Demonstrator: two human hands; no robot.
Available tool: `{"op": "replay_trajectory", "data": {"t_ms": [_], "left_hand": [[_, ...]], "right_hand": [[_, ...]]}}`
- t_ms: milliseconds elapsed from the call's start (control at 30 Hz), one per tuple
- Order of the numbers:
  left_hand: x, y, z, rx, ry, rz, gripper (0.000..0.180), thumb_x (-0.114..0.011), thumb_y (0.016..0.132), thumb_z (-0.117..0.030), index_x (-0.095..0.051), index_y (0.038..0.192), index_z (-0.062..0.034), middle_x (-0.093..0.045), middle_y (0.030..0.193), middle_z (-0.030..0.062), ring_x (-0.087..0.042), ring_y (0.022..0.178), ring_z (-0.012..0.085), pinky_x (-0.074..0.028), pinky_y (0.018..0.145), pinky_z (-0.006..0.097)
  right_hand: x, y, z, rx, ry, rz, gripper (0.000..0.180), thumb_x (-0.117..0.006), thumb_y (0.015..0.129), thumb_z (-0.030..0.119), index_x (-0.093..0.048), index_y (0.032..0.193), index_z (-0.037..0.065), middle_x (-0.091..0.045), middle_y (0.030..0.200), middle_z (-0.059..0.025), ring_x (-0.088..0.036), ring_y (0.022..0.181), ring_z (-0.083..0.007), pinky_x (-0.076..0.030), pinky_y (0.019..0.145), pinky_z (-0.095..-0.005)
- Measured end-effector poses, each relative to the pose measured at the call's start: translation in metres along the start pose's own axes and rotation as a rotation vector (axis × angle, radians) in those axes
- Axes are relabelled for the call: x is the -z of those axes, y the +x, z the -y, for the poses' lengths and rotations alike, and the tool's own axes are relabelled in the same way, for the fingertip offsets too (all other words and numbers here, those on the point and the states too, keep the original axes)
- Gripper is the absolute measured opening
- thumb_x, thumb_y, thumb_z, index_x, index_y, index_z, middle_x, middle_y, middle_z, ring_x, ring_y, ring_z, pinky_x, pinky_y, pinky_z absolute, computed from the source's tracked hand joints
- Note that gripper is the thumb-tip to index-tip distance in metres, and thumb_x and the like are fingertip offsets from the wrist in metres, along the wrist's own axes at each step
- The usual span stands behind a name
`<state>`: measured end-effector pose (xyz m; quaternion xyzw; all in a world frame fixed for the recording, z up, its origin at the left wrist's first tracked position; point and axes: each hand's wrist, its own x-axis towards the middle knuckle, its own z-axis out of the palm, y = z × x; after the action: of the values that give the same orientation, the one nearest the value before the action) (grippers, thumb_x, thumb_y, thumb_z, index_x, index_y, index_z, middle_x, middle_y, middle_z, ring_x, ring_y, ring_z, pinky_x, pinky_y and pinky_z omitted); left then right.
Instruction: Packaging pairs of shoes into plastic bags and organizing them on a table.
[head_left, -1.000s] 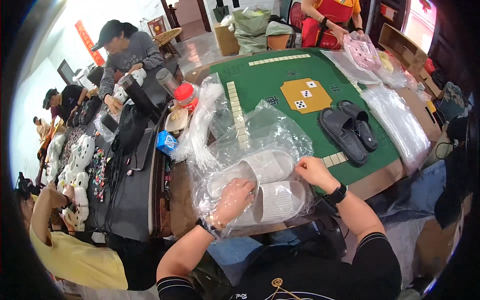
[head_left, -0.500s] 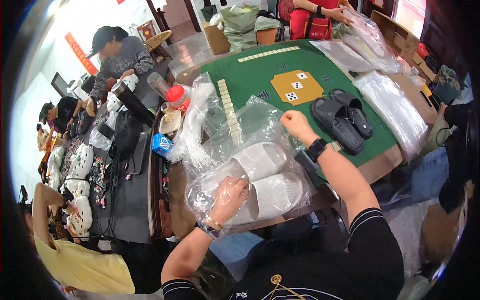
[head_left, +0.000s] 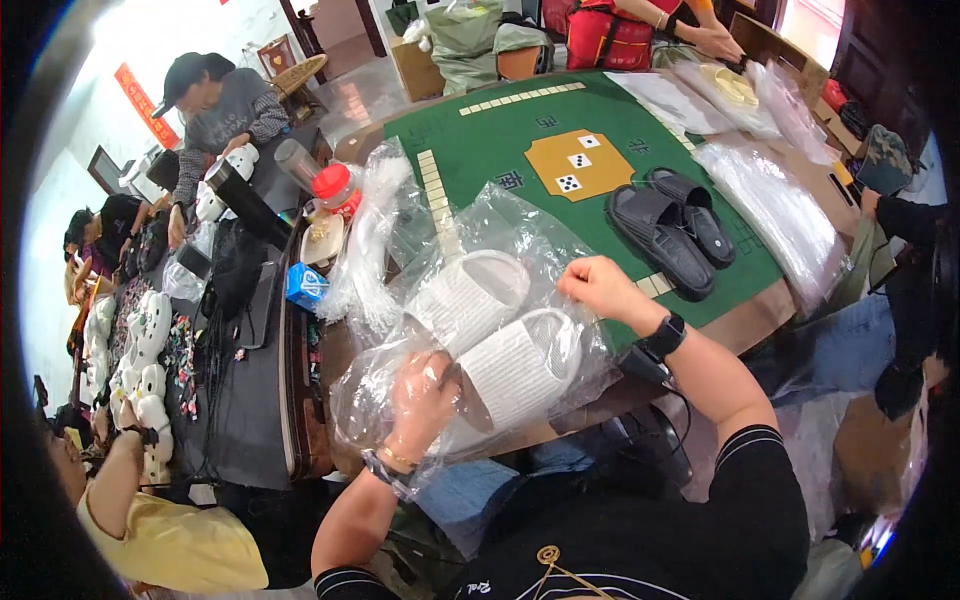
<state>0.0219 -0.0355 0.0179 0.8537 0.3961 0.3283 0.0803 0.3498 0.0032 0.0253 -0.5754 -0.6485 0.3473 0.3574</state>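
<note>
A pair of white ribbed slippers [head_left: 515, 370] lies tilted inside a clear plastic bag [head_left: 530, 225], above the near edge of the table. My left hand [head_left: 420, 400] is inside the bag, with film over its back and wrist; its curled fingers grip the slippers at their left ends. At the bag's right side, my right hand [head_left: 605, 290] pinches the film between thumb and fingers. Beyond it, a pair of black slippers [head_left: 660, 240] rests on the green table mat [head_left: 480, 130]. Some fingertips of my left hand are hidden behind the slippers.
Stacked clear bags [head_left: 780, 220] lie along the table's right side. Bunched white plastic strands [head_left: 365, 260], a red-lidded jar [head_left: 335, 185] and a blue box [head_left: 305, 286] stand at the left. Other people work at a dark table [head_left: 240, 400] further left.
My right hand has come down the bag, closer to the slippers. My left hand has shifted left and slightly down. The slippers have tilted, and their open upper-right ends now show.
</note>
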Motion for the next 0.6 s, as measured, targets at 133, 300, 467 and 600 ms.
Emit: {"op": "replay_trajectory", "data": {"t_ms": [133, 300, 467, 600], "left_hand": [[0.022, 0.001, 0.003, 0.162, -0.003, -0.033, 0.018, -0.064, 0.074, -0.007, -0.060, 0.091, -0.0039, -0.060, 0.088, 0.0156, -0.056, 0.087, 0.0367, -0.045, 0.078, 0.046], [0.054, -0.025, 0.027, 0.230, 0.177, -0.123, 0.013, -0.063, 0.075, -0.001, -0.061, 0.089, -0.0023, -0.059, 0.084, 0.0144, -0.057, 0.084, 0.0355, -0.045, 0.075, 0.044], [0.084, -0.056, 0.031, 0.366, 0.164, -0.174, 0.009, -0.063, 0.078, -0.001, -0.060, 0.086, -0.0009, -0.058, 0.080, 0.0132, -0.056, 0.079, 0.0346, -0.044, 0.072, 0.044], [0.096, -0.062, 0.024, 0.400, 0.202, -0.230, 0.004, -0.061, 0.082, -0.001, -0.060, 0.085, -0.0003, -0.058, 0.084, 0.0132, -0.055, 0.083, 0.0327, -0.043, 0.074, 0.042]], "right_hand": [[0.008, 0.034, -0.004, -0.017, 0.000, -0.094, 0.025, -0.064, 0.086, 0.022, -0.062, 0.074, -0.001, -0.059, 0.061, -0.0083, -0.052, 0.055, -0.0137, -0.043, 0.054, -0.0331], [0.021, 0.087, -0.023, -0.033, -0.241, -0.250, 0.024, -0.064, 0.085, 0.024, -0.068, 0.083, 0.001, -0.068, 0.082, -0.0195, -0.066, 0.078, -0.0352, -0.050, 0.070, -0.0427], [0.025, 0.116, -0.053, -0.046, -0.404, -0.277, 0.025, -0.065, 0.084, 0.027, -0.070, 0.084, 0.003, -0.068, 0.081, -0.0200, -0.065, 0.081, -0.0372, -0.050, 0.072, -0.0454], [0.023, 0.124, -0.070, -0.137, -0.496, -0.172, 0.028, -0.067, 0.080, 0.027, -0.067, 0.080, 0.000, -0.067, 0.077, -0.0203, -0.067, 0.077, -0.0338, -0.050, 0.069, -0.0421]]}}
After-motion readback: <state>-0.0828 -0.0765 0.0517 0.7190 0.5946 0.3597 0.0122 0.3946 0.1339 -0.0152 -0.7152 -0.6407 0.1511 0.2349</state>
